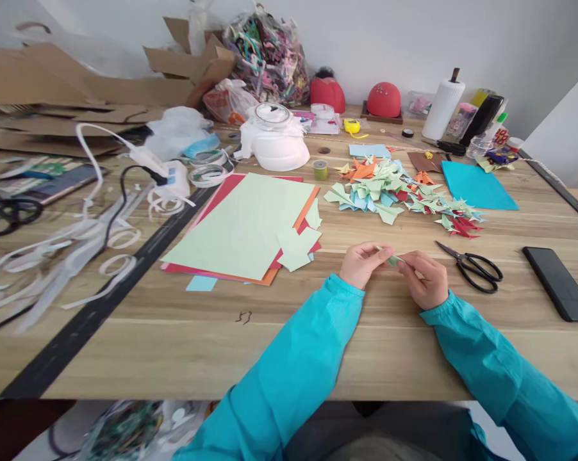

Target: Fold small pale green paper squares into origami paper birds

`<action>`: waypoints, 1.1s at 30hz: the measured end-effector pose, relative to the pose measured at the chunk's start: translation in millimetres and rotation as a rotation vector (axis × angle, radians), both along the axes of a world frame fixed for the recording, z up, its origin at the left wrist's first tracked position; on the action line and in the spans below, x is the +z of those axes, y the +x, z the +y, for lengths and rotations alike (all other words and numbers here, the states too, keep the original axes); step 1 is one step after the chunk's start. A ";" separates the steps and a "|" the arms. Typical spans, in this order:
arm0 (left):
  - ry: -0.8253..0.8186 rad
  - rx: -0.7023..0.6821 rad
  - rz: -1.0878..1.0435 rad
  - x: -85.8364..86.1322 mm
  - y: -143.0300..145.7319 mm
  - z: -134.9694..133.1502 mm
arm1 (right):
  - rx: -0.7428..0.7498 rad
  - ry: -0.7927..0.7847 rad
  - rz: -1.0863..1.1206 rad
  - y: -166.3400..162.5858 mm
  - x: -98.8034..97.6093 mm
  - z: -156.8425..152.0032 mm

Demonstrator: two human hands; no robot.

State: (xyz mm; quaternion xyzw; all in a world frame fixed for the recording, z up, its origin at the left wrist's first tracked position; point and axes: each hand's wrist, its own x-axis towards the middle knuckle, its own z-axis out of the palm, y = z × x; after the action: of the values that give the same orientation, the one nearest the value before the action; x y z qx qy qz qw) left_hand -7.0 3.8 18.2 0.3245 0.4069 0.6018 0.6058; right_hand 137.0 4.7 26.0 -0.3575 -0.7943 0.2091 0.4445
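Observation:
My left hand (pixel 363 263) and my right hand (pixel 426 278) meet over the wooden table (pixel 173 339), both pinching a small light green folded paper piece (pixel 393 259) between the fingertips. Both arms wear teal sleeves. Beyond the hands lies a pile of folded paper figures (pixel 395 192) in green, blue, orange and red. Black scissors (pixel 474 266) lie just right of my right hand. A stack of coloured paper sheets (pixel 245 230), light green on top, lies to the left of my left hand.
A black phone (pixel 558 282) lies at the right edge. A blue sheet (pixel 476 186) sits back right. White paper strips (pixel 77 250), cardboard (pixel 77 83), a white bowl-like object (pixel 277 144), a paper towel roll (pixel 443 109) and red domes (pixel 384 99) crowd the back and left.

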 end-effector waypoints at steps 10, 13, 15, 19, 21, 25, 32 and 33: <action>0.101 -0.121 0.269 7.8 -1.4 -4.9 | 0.181 -0.384 -0.058 0.8 -2.2 -2.0; 0.062 -0.180 0.260 4.7 -0.2 -4.7 | 0.166 -0.419 -0.015 1.2 -3.3 -1.9; 0.059 -0.190 0.278 2.4 0.2 -4.3 | 0.165 -0.407 -0.014 1.3 -3.1 -1.9; 0.086 -0.152 0.315 1.3 0.6 -4.3 | 0.166 -0.368 -0.036 1.0 -1.3 -1.7; 0.102 -0.150 0.297 1.2 1.0 -4.4 | 0.156 -0.362 -0.030 0.9 -0.4 -1.7; 0.094 -0.154 0.244 -1.9 2.1 -3.8 | 0.151 -0.364 -0.011 0.9 0.3 -2.1; -0.002 -0.101 0.095 -3.0 3.7 -3.3 | 0.170 -0.350 -0.011 1.3 0.9 -2.3; -0.009 -0.093 0.089 -2.2 3.6 -3.3 | 0.179 -0.357 -0.011 1.1 0.9 -2.3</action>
State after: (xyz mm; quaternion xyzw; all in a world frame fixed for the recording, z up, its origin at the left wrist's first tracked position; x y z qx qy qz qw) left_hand -3.4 0.5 16.0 0.3668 0.4204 0.5561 0.6160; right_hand 138.2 2.4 27.0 -0.3596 -0.7756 0.3834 0.3494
